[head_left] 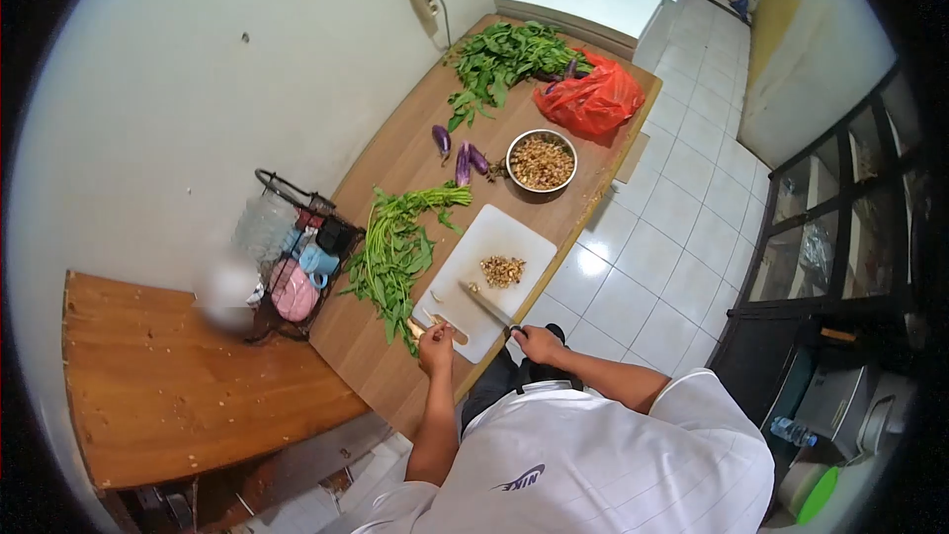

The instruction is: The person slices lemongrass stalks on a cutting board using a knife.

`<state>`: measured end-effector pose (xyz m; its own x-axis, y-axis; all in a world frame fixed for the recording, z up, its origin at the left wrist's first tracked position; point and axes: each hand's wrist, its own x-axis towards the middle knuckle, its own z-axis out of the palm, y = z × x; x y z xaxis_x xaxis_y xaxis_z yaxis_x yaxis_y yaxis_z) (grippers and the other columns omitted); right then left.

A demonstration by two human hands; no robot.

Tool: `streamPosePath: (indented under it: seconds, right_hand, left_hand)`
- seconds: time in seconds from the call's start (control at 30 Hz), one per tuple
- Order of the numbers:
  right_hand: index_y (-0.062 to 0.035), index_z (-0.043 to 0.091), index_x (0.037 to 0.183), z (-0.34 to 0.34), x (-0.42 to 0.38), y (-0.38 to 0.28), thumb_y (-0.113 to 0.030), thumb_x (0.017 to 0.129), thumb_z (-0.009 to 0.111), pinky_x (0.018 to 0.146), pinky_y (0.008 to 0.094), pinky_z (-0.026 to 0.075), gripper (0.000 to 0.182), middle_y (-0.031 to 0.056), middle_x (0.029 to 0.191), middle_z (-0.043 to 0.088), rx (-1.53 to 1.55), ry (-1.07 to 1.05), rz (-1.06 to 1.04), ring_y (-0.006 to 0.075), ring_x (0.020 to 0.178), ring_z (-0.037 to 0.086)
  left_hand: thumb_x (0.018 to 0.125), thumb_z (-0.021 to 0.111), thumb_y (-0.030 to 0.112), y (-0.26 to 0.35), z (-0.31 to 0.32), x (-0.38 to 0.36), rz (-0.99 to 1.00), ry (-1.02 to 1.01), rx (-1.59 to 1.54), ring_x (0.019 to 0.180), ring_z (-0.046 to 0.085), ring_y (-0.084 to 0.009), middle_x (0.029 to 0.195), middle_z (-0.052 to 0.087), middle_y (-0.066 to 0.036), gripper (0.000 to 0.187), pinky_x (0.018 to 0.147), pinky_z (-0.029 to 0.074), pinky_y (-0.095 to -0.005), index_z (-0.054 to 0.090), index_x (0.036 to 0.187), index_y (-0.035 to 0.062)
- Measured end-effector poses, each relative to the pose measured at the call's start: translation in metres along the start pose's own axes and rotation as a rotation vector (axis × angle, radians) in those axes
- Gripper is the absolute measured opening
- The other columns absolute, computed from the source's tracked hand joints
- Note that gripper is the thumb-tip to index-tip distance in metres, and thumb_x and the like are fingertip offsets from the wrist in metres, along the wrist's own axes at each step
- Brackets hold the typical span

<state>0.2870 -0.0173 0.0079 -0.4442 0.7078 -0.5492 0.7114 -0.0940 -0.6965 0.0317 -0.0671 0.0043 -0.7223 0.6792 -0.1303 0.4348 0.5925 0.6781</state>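
Observation:
My right hand (539, 344) is closed around the handle of a kitchen knife (486, 305). Its blade lies over the white cutting board (504, 229), the tip near a small heap of chopped brown and cream pieces (502, 272). At the board's near left corner, beside its handle slot, my left hand (435, 349) has its fingers pinched together. What they hold is too small to make out. A pale tan piece (416, 329) shows beside those fingers, and a few small bits lie on the board close by.
Leafy green stems (395, 242) lie left of the board. Beyond it stand a metal bowl (542, 160) of chopped pieces, several purple eggplants (464, 163), more greens (504, 59) and a red plastic bag (593, 99). A dark wire rack (331, 237) holds cups at the left edge.

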Motion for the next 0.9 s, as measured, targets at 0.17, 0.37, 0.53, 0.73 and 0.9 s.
streamPosePath:
  seconds: [0.17, 0.37, 0.53, 0.73, 0.9]
  right_hand:
    - [0.0023, 0.069, 0.105, 0.004, -0.005, -0.002, -0.051, 0.102, 0.044, 0.091, 0.0524, 0.050, 0.058, 0.0295, 0.103, 0.069, 0.181, 0.129, 0.071, 0.0479, 0.101, 0.065]
    - [0.0024, 0.066, 0.093, 0.000, -0.010, 0.012, -0.050, 0.103, 0.047, 0.076, 0.0450, 0.050, 0.056, 0.0195, 0.085, 0.067, 0.350, 0.104, 0.109, 0.0342, 0.081, 0.064]
    - [0.0008, 0.066, 0.090, -0.017, -0.021, 0.005, -0.048, 0.104, 0.049, 0.066, 0.0385, 0.048, 0.053, 0.0110, 0.074, 0.064, 0.352, 0.135, 0.103, 0.0224, 0.068, 0.060]
    - [0.0031, 0.066, 0.093, -0.016, -0.019, -0.002, -0.049, 0.103, 0.047, 0.073, 0.0473, 0.049, 0.056, 0.0218, 0.078, 0.066, 0.383, 0.175, 0.128, 0.0366, 0.076, 0.065]
    - [0.0033, 0.067, 0.092, -0.015, -0.025, -0.007, -0.049, 0.102, 0.048, 0.074, 0.0482, 0.049, 0.056, 0.0235, 0.080, 0.067, 0.289, 0.162, 0.100, 0.0392, 0.080, 0.066]
  left_hand:
    - [0.082, 0.079, 0.031, -0.054, -0.001, -0.019, -0.018, 0.019, -0.130, 0.080, 0.069, -0.0221, 0.086, 0.073, -0.006, 0.022, 0.076, 0.053, -0.0360, 0.080, 0.097, 0.0142]
    - [0.083, 0.077, 0.030, -0.022, -0.004, -0.001, 0.017, -0.008, 0.001, 0.085, 0.070, -0.0214, 0.089, 0.074, -0.004, 0.024, 0.077, 0.053, -0.0366, 0.079, 0.102, 0.0153]
    - [0.082, 0.078, 0.038, 0.035, 0.000, 0.055, 0.013, -0.031, 0.130, 0.090, 0.071, -0.0221, 0.092, 0.076, -0.002, 0.030, 0.084, 0.049, -0.0441, 0.078, 0.106, 0.0197]
    - [0.080, 0.078, 0.037, 0.051, 0.003, 0.080, -0.037, -0.056, 0.409, 0.092, 0.070, -0.0215, 0.094, 0.077, 0.001, 0.025, 0.093, 0.038, -0.0472, 0.076, 0.100, 0.0222]
    - [0.080, 0.077, 0.032, 0.032, 0.014, 0.072, 0.158, -0.104, 0.312, 0.095, 0.068, -0.0230, 0.087, 0.076, 0.003, 0.013, 0.088, 0.041, -0.0441, 0.079, 0.090, 0.0243]
